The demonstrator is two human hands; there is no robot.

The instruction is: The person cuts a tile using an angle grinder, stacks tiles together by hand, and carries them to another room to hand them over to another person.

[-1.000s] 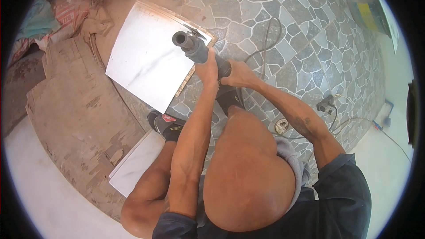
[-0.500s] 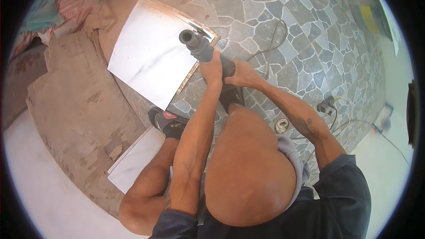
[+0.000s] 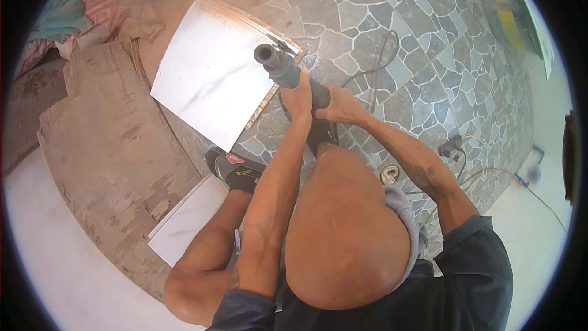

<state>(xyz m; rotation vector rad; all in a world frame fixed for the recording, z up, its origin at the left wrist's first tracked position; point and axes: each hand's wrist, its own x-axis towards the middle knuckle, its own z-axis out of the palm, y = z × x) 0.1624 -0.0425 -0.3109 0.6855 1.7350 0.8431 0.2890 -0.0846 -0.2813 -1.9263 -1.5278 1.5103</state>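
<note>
Your power tool (image 3: 284, 72) is over the right side of the white tile (image 3: 208, 73), left hand (image 3: 298, 98) and right hand (image 3: 340, 107) both wrapped round it. Looks partway: strip (image 3: 245, 18) along the far edge isn't off, can't tell if it's cut through.

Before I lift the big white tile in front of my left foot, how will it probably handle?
The big white tile would probably stay stiff, since it lies flat with no visible sag. Looking broad and thin, it might crack or chip if knocked. Its smooth face, with what looks like brownish dust along the far edge, could feel slippery.
</note>
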